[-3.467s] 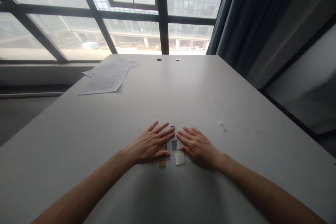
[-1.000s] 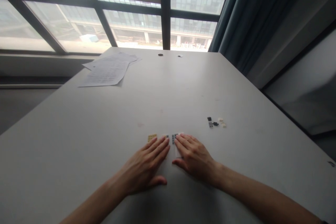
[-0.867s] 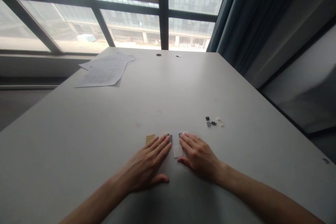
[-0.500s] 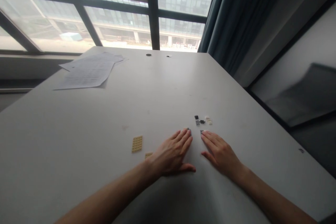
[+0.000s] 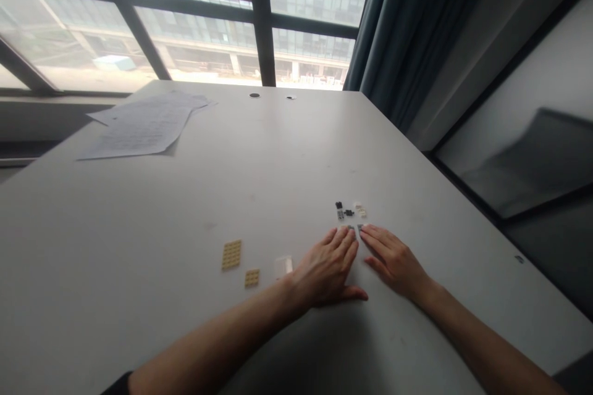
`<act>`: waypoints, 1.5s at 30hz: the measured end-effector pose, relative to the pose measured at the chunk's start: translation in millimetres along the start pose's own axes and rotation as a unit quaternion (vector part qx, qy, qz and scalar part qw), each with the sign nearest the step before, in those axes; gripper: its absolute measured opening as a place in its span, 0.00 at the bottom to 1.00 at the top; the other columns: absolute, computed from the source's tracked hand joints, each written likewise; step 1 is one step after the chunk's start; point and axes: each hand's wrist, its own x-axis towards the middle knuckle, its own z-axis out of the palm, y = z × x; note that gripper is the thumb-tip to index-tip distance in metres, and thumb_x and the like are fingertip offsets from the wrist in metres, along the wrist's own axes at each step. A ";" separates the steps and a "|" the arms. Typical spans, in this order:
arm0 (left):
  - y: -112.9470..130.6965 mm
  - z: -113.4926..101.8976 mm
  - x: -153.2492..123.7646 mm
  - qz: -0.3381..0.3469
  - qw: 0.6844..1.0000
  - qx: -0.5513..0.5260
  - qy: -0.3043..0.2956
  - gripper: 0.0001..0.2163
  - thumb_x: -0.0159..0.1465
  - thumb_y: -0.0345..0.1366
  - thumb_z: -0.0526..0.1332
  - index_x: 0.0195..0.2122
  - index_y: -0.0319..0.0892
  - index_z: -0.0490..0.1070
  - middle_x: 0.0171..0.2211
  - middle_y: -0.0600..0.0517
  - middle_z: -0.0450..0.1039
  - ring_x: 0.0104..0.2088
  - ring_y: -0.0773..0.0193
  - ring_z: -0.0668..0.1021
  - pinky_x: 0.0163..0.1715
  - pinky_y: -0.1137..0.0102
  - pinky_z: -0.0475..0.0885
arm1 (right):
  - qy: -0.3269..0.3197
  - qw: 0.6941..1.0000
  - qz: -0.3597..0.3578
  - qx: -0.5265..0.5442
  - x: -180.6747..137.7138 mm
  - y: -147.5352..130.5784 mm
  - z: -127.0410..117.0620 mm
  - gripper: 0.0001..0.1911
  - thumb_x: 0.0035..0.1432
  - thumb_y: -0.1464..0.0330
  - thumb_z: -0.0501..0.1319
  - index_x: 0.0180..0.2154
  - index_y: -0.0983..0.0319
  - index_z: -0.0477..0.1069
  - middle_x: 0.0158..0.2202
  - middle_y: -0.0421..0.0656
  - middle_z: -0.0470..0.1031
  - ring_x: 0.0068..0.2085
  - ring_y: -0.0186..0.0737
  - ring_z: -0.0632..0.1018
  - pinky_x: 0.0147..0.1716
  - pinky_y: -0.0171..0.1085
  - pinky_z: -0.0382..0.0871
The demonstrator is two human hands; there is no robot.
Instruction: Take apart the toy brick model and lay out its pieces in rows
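My left hand lies flat on the white table, fingers stretched out together. My right hand lies flat beside it, fingers out. Both sets of fingertips touch small grey pieces, pressing them against the tabletop. Just beyond the fingertips sits a cluster of tiny black and grey pieces and small cream pieces. Left of my left wrist lie a tan studded plate, a smaller tan plate and a pale translucent plate.
Loose printed paper sheets lie at the table's far left. Two round cable holes sit near the far edge. A large window and a dark curtain stand behind the table; the table's right edge drops off near a dark panel.
Both hands slid to the right across the table, pushing grey pieces toward the small cluster. The tan plates and the translucent plate were left behind and uncovered on the left.
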 end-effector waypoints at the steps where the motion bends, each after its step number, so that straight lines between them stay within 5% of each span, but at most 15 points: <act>1: -0.8 -1.6 -0.9 -0.001 1.000 -0.002 0.003 0.43 0.60 0.64 0.45 0.62 0.29 0.54 0.64 0.34 0.53 0.65 0.47 0.56 0.64 0.58 0.49 | 0.005 1.000 -0.002 0.002 0.1 0.5 0.1 0.24 0.65 0.60 0.53 0.58 0.66 0.64 0.57 0.53 0.68 0.59 0.48 0.67 0.58 0.50 0.65; 5: -11.7 -19.6 -16.6 -0.019 1.000 -0.009 0.023 0.42 0.61 0.64 0.45 0.64 0.31 0.49 0.65 0.36 0.50 0.66 0.48 0.53 0.64 0.57 0.51 | 0.047 0.999 -0.002 0.009 -1.7 1.1 -2.3 0.24 0.66 0.61 0.52 0.59 0.65 0.62 0.57 0.53 0.69 0.60 0.48 0.66 0.58 0.51 0.63; 11: -46.6 -48.1 -81.0 -0.099 0.993 0.035 0.052 0.38 0.64 0.59 0.49 0.66 0.35 0.46 0.65 0.39 0.52 0.66 0.51 0.55 0.64 0.55 0.53 | 0.043 0.999 -0.005 -0.012 2.7 -7.2 -2.5 0.23 0.65 0.62 0.54 0.57 0.67 0.64 0.56 0.53 0.69 0.60 0.49 0.65 0.58 0.51 0.63; 20: -63.7 -46.8 -149.8 -0.135 0.986 0.073 0.069 0.37 0.65 0.55 0.52 0.68 0.40 0.39 0.65 0.41 0.54 0.65 0.50 0.57 0.63 0.55 0.56 | 0.011 0.999 -0.003 -0.051 10.4 -13.8 3.5 0.20 0.65 0.61 0.54 0.53 0.65 0.69 0.57 0.51 0.69 0.60 0.51 0.65 0.58 0.52 0.60; 29: -78.8 -48.2 -185.8 -0.176 0.976 0.093 0.092 0.36 0.64 0.53 0.54 0.68 0.45 0.41 0.64 0.44 0.56 0.63 0.49 0.61 0.62 0.55 0.59 | 0.019 0.998 0.010 -0.065 6.8 -4.9 1.9 0.20 0.64 0.61 0.54 0.54 0.63 0.68 0.57 0.51 0.68 0.60 0.51 0.65 0.58 0.53 0.59; 38: -77.6 -45.8 -220.7 -0.174 0.979 0.090 0.047 0.34 0.64 0.52 0.55 0.67 0.46 0.44 0.65 0.46 0.55 0.64 0.50 0.60 0.62 0.55 0.58 | 0.023 0.999 0.014 -0.044 -1.2 -2.5 3.0 0.22 0.64 0.61 0.54 0.56 0.65 0.65 0.57 0.53 0.67 0.58 0.50 0.67 0.56 0.51 0.64; 42: -72.3 -42.7 -218.7 -0.143 0.988 0.062 -0.005 0.37 0.64 0.55 0.53 0.68 0.43 0.41 0.66 0.45 0.49 0.66 0.50 0.54 0.63 0.55 0.54 | 0.058 0.998 -0.002 -0.026 8.7 -27.9 1.6 0.25 0.65 0.60 0.53 0.59 0.64 0.61 0.58 0.55 0.66 0.60 0.52 0.66 0.57 0.53 0.63; 45: -68.8 -40.2 -212.8 -0.138 0.989 0.038 -0.029 0.42 0.62 0.60 0.51 0.68 0.40 0.36 0.67 0.42 0.44 0.67 0.49 0.51 0.64 0.54 0.50 | 0.011 0.998 -0.062 0.006 23.8 -72.4 4.4 0.29 0.64 0.56 0.54 0.61 0.66 0.59 0.60 0.55 0.64 0.62 0.53 0.62 0.59 0.52 0.61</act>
